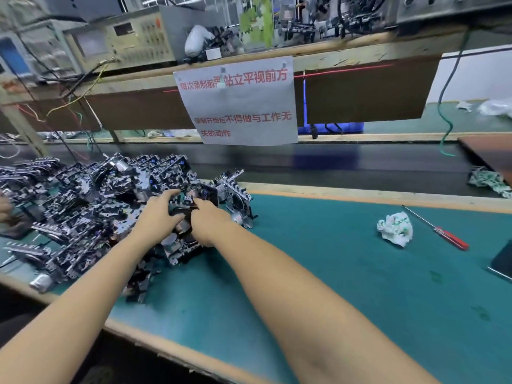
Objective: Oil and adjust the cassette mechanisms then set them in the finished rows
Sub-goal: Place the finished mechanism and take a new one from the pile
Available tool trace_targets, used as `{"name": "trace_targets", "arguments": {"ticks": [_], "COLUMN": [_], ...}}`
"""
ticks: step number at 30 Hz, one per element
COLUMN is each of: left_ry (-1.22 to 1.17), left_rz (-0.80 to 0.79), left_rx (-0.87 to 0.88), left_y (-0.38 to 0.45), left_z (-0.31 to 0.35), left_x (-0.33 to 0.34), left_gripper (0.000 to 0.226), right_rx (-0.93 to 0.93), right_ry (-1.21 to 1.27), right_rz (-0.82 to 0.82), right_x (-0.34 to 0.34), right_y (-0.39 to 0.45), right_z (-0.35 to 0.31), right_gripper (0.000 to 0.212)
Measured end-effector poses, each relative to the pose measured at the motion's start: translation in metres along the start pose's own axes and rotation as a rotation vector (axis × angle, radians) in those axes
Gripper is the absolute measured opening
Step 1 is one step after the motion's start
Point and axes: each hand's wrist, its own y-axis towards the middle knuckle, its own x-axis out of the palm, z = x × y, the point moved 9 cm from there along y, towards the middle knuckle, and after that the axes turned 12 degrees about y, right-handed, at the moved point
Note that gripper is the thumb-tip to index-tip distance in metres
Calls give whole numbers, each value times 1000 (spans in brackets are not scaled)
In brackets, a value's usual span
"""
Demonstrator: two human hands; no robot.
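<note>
Green bench mat (pixel 318 273) carries the mechanism pile (pixel 91 200), where left hand (pixel 159 214) and right hand (pixel 212 220) grip one stiff, probably snag-prone cassette mechanism (pixel 185 202), best held by its metal frame.

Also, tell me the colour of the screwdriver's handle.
Red. The screwdriver lies on the green mat, right of the crumpled cloth; it shows in the head view.

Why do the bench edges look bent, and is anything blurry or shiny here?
Head view: the wide-angle lens bows the bench edge and shelf. The cassette mechanisms are smeared and glinting. The left hand and right hand stay fairly sharp. The sign is readable but soft.
</note>
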Motion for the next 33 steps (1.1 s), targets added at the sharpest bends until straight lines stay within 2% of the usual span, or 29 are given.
{"name": "trace_targets", "arguments": {"ticks": [3, 6, 8, 12, 14, 18, 20, 23, 26, 28, 33], "left_ry": [230, 547, 727, 972, 1012, 1064, 1045, 929, 1010, 1047, 920], "left_rz": [66, 180, 188, 171, 166, 155, 181, 239, 225, 207, 262], "left_rx": [-11, 88, 139, 251, 318, 399, 436, 482, 534, 600, 709], "left_y": [2, -3, -2, 0, 0, 0, -3, -7, -6, -8, -15], "left_z": [1, 16, 27, 47, 52, 55, 59, 60, 60, 63, 85], "left_x": [-3, -12, -12, -10, -11, -15, -17, -28, -31, -33, -56], "left_gripper": [48, 45, 42, 16, 8, 15, 15, 17, 20, 25, 33], "right_rx": [-30, -66, -82, -39, -46, -49, -16, 12, -28, -36, -22], "right_ry": [-2, 6, 9, 130, 122, 230, 254, 86, 59, 155, 410], "right_rz": [32, 55, 60, 93, 125, 340, 280, 225, 259, 268, 326], "right_x": [-4, -6, -5, -2, -5, -38, -40, -41, -50, -57, -76], "right_y": [-3, -6, -8, -5, -4, -6, 0, 9, 5, -2, -29], "right_z": [2, 5, 7, 10, 9, 18, 23, 24, 23, 25, 39], "right_gripper": [42, 43, 43, 41, 41, 49, 53, 29, 20, 25, 25]}}
